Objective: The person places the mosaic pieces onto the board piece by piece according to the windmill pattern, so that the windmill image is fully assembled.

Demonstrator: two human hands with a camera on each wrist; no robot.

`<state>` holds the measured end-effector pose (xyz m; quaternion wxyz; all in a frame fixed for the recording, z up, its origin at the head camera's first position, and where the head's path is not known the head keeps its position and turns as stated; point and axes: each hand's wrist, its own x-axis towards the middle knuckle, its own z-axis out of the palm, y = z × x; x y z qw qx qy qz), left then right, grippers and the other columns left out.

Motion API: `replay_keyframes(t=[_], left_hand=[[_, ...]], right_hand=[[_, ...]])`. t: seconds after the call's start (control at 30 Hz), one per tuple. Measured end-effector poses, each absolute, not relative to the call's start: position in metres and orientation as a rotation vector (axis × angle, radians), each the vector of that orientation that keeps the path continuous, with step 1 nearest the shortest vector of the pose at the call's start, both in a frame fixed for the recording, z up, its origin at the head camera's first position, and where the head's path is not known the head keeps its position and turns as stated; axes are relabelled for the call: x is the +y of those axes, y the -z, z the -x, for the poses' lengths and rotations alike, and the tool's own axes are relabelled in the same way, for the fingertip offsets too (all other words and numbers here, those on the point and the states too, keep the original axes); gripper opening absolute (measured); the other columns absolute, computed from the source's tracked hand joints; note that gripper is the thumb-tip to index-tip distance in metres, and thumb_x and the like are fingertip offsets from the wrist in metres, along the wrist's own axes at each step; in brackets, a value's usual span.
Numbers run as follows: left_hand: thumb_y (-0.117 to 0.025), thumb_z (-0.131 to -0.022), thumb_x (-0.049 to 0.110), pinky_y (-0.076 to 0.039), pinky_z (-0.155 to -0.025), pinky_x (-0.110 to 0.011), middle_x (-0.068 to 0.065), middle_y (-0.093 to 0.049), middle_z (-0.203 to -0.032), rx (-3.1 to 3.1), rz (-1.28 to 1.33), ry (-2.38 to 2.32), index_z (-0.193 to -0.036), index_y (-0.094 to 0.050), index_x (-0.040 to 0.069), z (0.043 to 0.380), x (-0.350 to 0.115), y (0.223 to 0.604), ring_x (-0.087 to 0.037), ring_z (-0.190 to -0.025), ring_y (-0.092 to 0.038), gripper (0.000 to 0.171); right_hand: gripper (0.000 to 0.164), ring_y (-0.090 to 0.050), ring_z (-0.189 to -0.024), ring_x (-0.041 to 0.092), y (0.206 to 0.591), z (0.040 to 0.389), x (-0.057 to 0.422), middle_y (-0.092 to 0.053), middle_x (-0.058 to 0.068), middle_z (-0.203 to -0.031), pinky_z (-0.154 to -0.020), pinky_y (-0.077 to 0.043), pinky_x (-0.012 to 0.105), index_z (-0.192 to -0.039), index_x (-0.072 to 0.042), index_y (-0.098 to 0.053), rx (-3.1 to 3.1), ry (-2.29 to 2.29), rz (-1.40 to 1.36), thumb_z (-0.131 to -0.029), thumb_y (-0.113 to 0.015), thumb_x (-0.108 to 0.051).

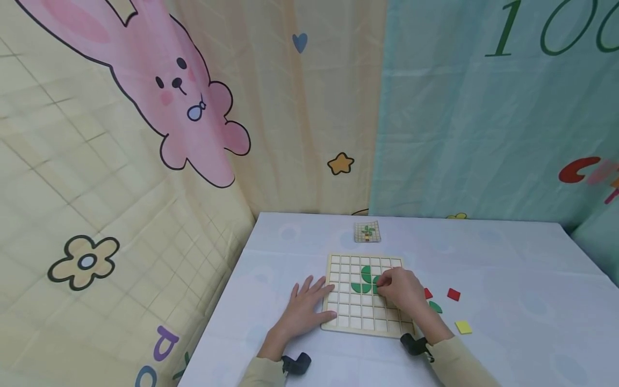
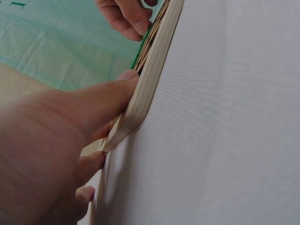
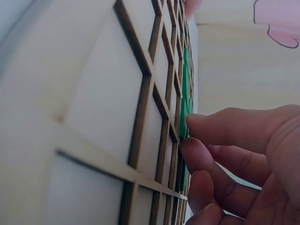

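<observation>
Pale wooden grid board (image 1: 355, 322) lies on the white-clothed tabletop (image 1: 527, 279) in the head view: the left hand (image 1: 303, 306), fingers spread, touches its left edge — the right hand (image 1: 402, 290) pinches a flat green piece (image 1: 375, 288) on it. Left wrist: thumb over the board's rim. Right wrist: thumb against the green piece.
</observation>
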<state>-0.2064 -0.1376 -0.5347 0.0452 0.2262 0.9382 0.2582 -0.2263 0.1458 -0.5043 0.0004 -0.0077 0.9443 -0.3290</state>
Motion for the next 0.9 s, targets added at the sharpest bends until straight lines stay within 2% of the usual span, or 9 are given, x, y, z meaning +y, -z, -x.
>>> replay_keyframes(t=[0.23,0.9], left_hand=[[-0.063,-0.092,0.059,-0.003,-0.119,-0.062,0.001,-0.03,-0.164,2.863,-0.682,-0.777,-0.152,-0.047,0.027,0.207,-0.138,0.537,-0.031,-0.153,-0.011,0.07],[-0.063,-0.092,0.059,-0.004,-0.118,-0.064,0.0,-0.03,-0.163,2.882,-0.692,-0.766,-0.152,-0.048,0.027,0.206,-0.137,0.536,-0.033,-0.153,-0.012,0.07]], right_hand=[[0.01,-0.054,-0.069,0.014,0.501,0.225,0.153,-0.061,-0.006,-0.073,-0.06,-0.046,0.032,-0.084,-0.016,-0.075,2.979,1.069,0.129,-0.082,-0.082,-0.01],[0.018,-0.057,-0.078,0.017,0.484,0.217,0.191,-0.064,-0.004,-0.084,-0.063,-0.05,0.031,-0.103,-0.013,-0.075,2.975,1.061,0.184,-0.085,-0.078,-0.009]])
